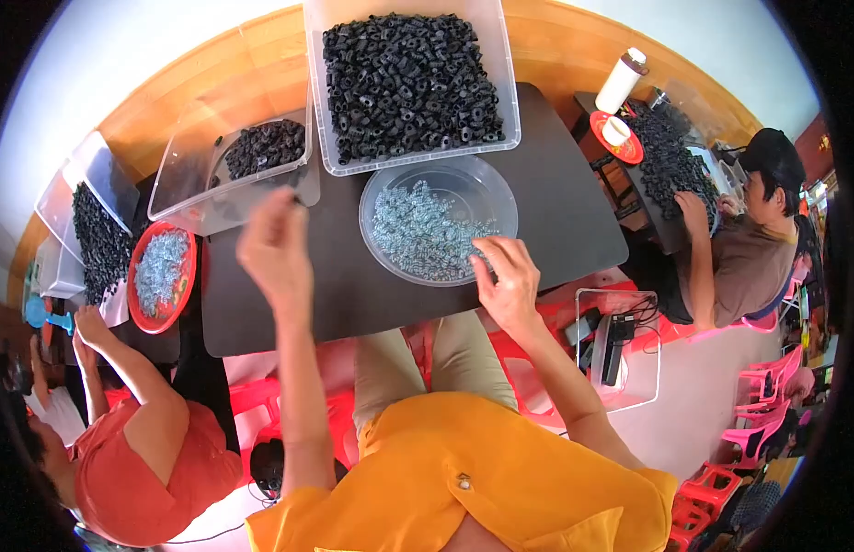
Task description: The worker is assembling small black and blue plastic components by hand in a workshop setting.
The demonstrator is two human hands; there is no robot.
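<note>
My left hand (275,253), blurred by motion, is raised over the left of the dark table (344,299). Its fingers are pinched together, with a small black plastic part (296,198) at their tips. My right hand (510,285) reaches over the right rim of a clear round tray (510,225). Thumb and forefinger come close together by the small, shiny, pale-blue pieces (413,225) heaped in it, which look like springs. What they pinch is too small to make out. Ahead of my left hand, a clear bin (192,207) holds fewer black parts (266,147).
A big clear bin full of black parts (408,87) stands behind the tray. At left, a person in red (160,469) works near a red basin (195,276). Another person in a black cap (772,161) sorts black parts at right. A clear box (652,386) sits low at right.
</note>
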